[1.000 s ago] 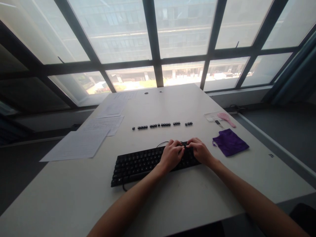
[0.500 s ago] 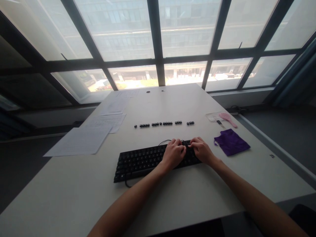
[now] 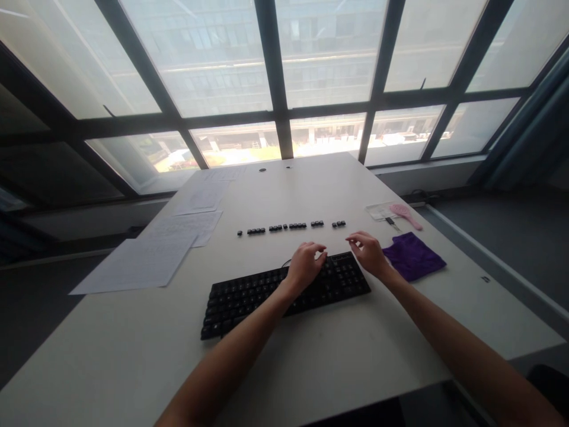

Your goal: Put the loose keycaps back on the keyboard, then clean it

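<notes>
A black full-size computer keyboard (image 3: 251,296) lay slightly askew on the white table (image 3: 146,356), its right end angled farther from the person than its left. The left hand (image 3: 306,264) was over the keyboard's far edge, right of its middle, the fingers curled and a narrow gap between thumb and forefinger; whether it pressed on the keys or gripped anything could not be made out. The right hand (image 3: 368,254) was raised just past the keyboard's far right corner, its thumb and fingertips drawn close together; whether something tiny was pinched there was too small to see.

Beyond the keyboard, and apart from it, small black keycaps (image 3: 297,226) stood in a broken row of short groups, roughly parallel to the table's far edge. A thin black cable (image 3: 285,263) curved out behind the keyboard. To the keyboard's right lay a crumpled purple drawstring pouch (image 3: 416,255), and farther off on that side, a pink hairbrush (image 3: 402,212). Printed paper sheets (image 3: 133,261) spread out to the keyboard's far left.
</notes>
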Tool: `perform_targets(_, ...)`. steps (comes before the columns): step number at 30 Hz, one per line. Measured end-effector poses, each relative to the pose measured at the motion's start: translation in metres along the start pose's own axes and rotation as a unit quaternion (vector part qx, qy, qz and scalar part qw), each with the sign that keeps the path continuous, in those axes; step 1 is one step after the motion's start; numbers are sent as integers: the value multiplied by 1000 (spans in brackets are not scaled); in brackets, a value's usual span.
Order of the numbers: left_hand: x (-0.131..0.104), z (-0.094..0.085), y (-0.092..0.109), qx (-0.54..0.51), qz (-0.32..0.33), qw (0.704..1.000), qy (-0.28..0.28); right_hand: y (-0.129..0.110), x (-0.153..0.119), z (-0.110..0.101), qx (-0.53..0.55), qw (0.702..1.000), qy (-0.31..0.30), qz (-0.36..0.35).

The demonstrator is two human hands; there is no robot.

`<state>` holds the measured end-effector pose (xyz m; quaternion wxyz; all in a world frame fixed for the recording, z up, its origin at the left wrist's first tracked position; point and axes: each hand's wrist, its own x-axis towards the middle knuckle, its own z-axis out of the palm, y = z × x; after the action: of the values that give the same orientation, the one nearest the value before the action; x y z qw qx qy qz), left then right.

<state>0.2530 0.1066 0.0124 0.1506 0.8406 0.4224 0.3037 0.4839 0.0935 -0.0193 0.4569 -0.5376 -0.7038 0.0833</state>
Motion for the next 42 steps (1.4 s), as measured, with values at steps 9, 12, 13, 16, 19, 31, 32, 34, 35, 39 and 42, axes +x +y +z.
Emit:
perform_targets(9,105,44,-12,60,-55,995,-59,57,77,14,-176,979,-89,52)
perform_targets(12,119,61,-16,72,-65,992,-78,63,87,21,-207,967,-144,37)
perform_targets(13,122,66,-17,75,-69,991,-85,65,90,22,-212,964,-157,34)
perform_targets(16,129,78,-18,80,-80,989,-95,68,94,23,-216,959,-181,21)
perform_targets(19,134,84,-18,81,-97,988,-94,69,95,24,-213,959,-186,15)
perform_targets(31,74,38,5,14,-96,991,-94,51,49,6,-19,997,-69,14)
perform_targets(32,62,32,9,-6,-93,991,-98,45,38,0,10,998,-69,12)
perform_targets(34,41,22,18,-29,-86,990,-106,32,16,-11,55,994,-90,13)
perform_targets(35,33,19,21,-33,-81,990,-110,26,6,-16,71,992,-107,14)
perform_targets(39,14,18,30,-13,-63,992,-113,7,-17,-26,92,983,-160,14)
perform_targets(42,11,22,33,-4,-57,993,-107,0,-20,-26,74,981,-181,0)
